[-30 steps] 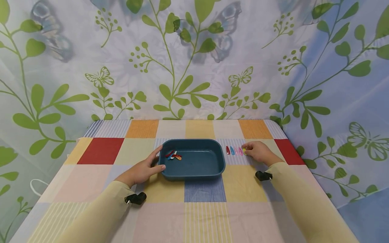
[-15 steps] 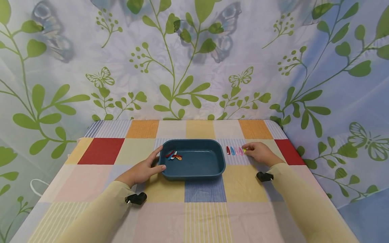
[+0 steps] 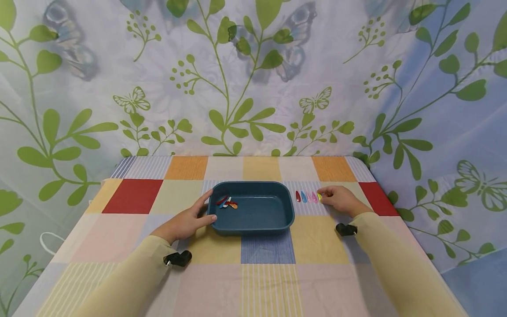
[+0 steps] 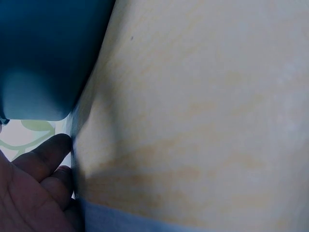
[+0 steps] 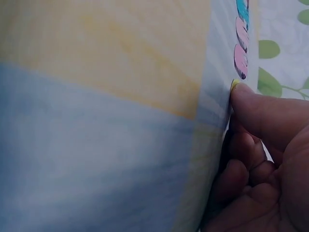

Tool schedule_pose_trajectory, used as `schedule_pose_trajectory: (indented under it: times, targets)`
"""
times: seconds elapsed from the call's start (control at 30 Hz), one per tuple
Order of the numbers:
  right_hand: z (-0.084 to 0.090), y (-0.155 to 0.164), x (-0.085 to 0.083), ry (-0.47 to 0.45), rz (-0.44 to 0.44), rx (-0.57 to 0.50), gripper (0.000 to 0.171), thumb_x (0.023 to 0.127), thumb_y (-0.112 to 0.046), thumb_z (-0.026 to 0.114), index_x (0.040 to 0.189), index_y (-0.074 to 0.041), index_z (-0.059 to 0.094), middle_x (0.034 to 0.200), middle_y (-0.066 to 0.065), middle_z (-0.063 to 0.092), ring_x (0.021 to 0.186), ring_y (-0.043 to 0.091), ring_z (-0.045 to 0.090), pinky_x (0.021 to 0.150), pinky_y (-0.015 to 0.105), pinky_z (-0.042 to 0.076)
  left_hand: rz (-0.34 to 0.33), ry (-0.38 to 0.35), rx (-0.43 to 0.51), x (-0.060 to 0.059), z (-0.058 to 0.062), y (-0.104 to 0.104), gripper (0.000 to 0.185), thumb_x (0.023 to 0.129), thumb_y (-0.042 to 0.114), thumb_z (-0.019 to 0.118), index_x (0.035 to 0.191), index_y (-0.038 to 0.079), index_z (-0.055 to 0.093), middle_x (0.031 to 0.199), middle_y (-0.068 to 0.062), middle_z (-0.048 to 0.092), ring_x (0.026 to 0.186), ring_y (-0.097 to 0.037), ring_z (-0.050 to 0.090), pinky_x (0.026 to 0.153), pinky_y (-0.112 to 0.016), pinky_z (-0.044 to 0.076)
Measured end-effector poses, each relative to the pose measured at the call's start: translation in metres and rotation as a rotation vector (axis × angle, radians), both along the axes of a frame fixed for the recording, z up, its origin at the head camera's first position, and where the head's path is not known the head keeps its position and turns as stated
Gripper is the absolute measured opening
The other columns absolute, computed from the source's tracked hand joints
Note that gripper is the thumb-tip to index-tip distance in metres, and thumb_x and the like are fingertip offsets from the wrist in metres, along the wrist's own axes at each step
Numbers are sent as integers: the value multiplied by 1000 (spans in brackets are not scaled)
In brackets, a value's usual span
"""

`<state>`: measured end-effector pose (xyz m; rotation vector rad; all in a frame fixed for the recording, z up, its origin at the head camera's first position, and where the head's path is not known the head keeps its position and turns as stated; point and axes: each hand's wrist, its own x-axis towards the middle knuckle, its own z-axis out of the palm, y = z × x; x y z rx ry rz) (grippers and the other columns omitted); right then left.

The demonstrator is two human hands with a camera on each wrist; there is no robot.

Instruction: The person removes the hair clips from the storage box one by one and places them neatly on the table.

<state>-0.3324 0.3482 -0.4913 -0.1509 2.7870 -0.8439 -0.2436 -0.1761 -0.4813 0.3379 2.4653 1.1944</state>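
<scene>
A dark blue plastic basin (image 3: 253,226) stands on the table. My left hand (image 3: 187,223) rests against its left end, thumb at the near rim and fingers along the side. Several small snap hair clips (image 3: 226,203) in red, blue, white and orange lie in the basin's left part. To the right of the basin, a row of hair clips runs along the cloth: red (image 3: 298,196), blue (image 3: 303,196), then two pink (image 3: 314,197). At the row's right end my right hand (image 3: 341,200) pinches a yellow hair clip (image 5: 235,83), partly hidden by the thumb.
A patchwork tablecloth (image 3: 210,286) covers the table. Behind and at the sides hangs a leaf-and-butterfly curtain (image 3: 245,88). A white cable (image 3: 46,244) loops at the table's left edge. Both wrists carry small black cameras (image 3: 178,259).
My right hand has shifted very slightly to the right, and more of the yellow hair clip shows. The left hand and basin stay where they were.
</scene>
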Motion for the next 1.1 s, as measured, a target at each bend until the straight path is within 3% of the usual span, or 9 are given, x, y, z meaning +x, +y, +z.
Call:
schedule_pose_trajectory:
  times: [0.73, 1.1]
  targets:
    - [-2, -1, 3, -29, -30, -56, 40, 99, -13, 70, 136, 1, 67, 99, 7, 63, 90, 22, 54, 77, 31, 44, -5, 3, -8, 0, 0, 1, 88, 104, 49, 63, 169, 44, 4, 169, -22, 34, 155, -48, 34, 120, -72, 30]
    - [6, -3, 3, -59, -11, -47, 49, 99, -14, 70, 144, 0, 61, 104, 9, 62, 96, 24, 54, 79, 32, 43, -11, 12, -9, -1, 1, 0, 89, 103, 50, 64, 169, 41, 5, 168, -23, 35, 155, -49, 33, 119, -73, 30]
